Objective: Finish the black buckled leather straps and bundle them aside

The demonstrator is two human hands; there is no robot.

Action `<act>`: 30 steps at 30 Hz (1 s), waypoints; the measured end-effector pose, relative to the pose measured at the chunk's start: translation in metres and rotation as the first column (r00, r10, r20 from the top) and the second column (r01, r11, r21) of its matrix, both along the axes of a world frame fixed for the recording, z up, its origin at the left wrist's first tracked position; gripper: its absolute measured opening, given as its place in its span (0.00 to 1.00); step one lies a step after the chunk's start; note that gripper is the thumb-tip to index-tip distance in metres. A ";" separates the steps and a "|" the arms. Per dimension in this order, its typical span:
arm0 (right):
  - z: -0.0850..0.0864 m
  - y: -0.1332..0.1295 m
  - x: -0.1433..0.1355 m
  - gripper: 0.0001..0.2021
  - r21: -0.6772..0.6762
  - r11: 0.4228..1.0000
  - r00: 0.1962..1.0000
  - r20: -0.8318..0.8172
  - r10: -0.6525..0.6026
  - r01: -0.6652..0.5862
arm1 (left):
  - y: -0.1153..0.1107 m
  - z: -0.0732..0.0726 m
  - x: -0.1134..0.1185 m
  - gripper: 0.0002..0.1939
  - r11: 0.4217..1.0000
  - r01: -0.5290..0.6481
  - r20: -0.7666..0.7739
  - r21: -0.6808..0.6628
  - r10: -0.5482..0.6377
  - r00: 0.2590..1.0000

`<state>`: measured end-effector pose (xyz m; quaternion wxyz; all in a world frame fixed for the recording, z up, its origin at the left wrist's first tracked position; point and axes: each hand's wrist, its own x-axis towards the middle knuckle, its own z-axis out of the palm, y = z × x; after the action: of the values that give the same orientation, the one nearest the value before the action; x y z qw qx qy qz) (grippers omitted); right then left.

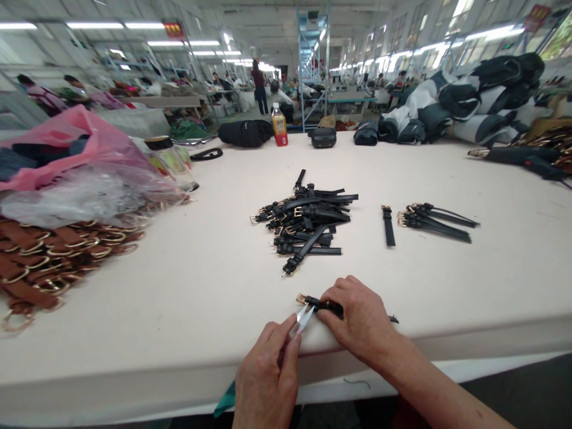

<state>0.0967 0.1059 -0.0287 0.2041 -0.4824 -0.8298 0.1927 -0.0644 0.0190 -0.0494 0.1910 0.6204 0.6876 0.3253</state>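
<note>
My right hand (357, 313) pinches a short black strap (315, 302) with a gold buckle (302, 298) close to the table's front edge. The strap's far end pokes out to the right of the hand. In my left hand (270, 366) is a pair of thread snips (305, 317), gripped between thumb and fingers. Their two pointed blades are apart and meet the strap just below the buckle. Ahead of both hands lies a loose pile of black buckle straps (313, 217). To its right, a single strap (388, 226) rests beside a small group of straps (440, 223).
Brown straps with gold rings (67, 250) are heaped at left under a pink plastic bag (84, 149). A drink bottle (280, 125) and black pouches (245, 133) stand along the back. Rolled dark bundles (465, 98) are stacked at back right. People are further off.
</note>
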 end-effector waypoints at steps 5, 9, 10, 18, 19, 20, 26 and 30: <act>-0.007 -0.001 0.000 0.05 -0.034 0.999 0.991 -0.130 0.010 -0.015 | -0.002 0.001 0.000 0.14 1.000 0.001 -0.021 0.001 -0.001 1.000; -0.013 -0.003 0.000 0.06 -0.029 1.000 0.971 -0.239 -0.002 -0.005 | -0.003 0.002 0.001 0.13 1.000 0.000 -0.046 0.015 0.001 0.999; -0.014 -0.003 0.000 0.06 -0.033 0.999 0.966 -0.257 -0.009 0.001 | -0.004 0.002 0.001 0.13 1.000 0.002 -0.054 0.021 -0.001 0.999; -0.013 -0.007 -0.006 0.06 -0.079 0.993 0.967 -0.232 -0.103 0.087 | -0.009 0.003 0.001 0.15 0.996 0.014 -0.188 0.089 0.003 0.982; -0.013 -0.007 -0.006 0.06 -0.083 0.993 0.970 -0.219 -0.104 0.087 | -0.010 0.004 0.002 0.15 0.995 0.018 -0.213 0.099 0.004 0.977; -0.013 -0.007 -0.006 0.06 -0.090 0.992 0.973 -0.207 -0.103 0.086 | -0.011 0.005 0.002 0.16 0.994 0.022 -0.238 0.107 0.004 0.971; -0.013 -0.004 -0.004 0.07 -0.118 0.991 0.983 -0.163 -0.082 0.063 | -0.017 0.014 0.005 0.17 0.993 0.067 -0.450 0.096 -0.017 0.893; -0.012 -0.004 -0.005 0.07 -0.137 0.987 0.987 -0.126 -0.102 0.085 | -0.025 0.022 0.001 0.18 0.986 0.151 -0.620 0.068 -0.077 0.781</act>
<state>0.0918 0.1024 -0.0408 0.2354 -0.5194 -0.7763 0.2687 -0.0630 -0.0061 -0.0277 -0.0597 0.7428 0.6536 0.1320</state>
